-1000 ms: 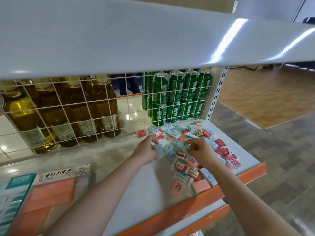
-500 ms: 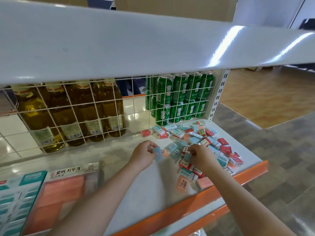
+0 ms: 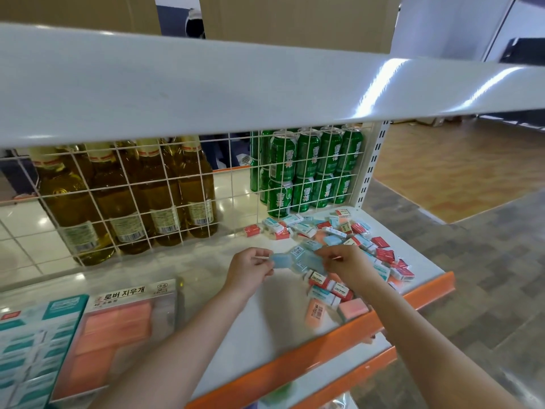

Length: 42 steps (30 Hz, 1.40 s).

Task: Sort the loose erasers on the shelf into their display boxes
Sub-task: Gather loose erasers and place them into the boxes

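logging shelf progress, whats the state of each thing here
left hand: pinching a blue eraser
right hand: fingers curled in the eraser pile, hold unclear
pile: loose, unsorted
pink box: partly filled
teal box: holds erasers
bottles: upright
cans: stacked

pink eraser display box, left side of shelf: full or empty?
Partly filled. The pink display box shows pink erasers across its upper part; the lower right corner looks bare. Exact count cannot be told.
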Available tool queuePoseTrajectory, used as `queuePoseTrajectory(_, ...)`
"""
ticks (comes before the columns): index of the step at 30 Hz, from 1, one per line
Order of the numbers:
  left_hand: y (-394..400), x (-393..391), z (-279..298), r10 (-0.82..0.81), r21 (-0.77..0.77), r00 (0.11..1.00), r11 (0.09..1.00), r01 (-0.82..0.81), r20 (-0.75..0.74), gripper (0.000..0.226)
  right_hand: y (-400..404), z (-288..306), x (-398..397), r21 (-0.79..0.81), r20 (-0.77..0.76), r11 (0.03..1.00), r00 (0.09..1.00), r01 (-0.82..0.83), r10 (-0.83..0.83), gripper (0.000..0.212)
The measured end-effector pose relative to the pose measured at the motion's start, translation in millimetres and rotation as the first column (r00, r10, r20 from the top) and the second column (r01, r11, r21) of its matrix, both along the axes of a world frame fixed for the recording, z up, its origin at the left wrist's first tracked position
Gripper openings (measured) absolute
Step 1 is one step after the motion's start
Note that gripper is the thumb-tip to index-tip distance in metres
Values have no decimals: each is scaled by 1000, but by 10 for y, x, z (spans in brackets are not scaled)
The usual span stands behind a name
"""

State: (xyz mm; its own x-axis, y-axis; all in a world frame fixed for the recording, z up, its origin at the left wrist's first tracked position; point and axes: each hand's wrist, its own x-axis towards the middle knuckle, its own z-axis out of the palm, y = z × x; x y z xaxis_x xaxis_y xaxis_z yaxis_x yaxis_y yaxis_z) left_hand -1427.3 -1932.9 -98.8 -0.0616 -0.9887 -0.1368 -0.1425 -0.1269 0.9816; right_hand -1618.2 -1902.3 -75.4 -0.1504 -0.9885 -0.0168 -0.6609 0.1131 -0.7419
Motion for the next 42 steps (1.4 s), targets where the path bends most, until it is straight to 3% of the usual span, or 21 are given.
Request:
queuePoseTrajectory(17,345,578,107,11,-5,985,1000,-10,174,12,210,12,579,-47,100,997,992,-66,71,22)
queuePoseTrajectory(31,592,1693,213,259,-189,895,961,-202,363,14,143,65,1708,-84,73,982,982,-170,176,22)
queuePoseTrajectory(36,677,2047,178,315,-205,850,947,-249,422,17,101,17,2110,-87,9,968,972,-235,237,20)
queuePoseTrajectory(42,728,2292,75,328,-171,847,944,-281,418,17,37,-39,2451,-36,-246,950,924,-312,294,22)
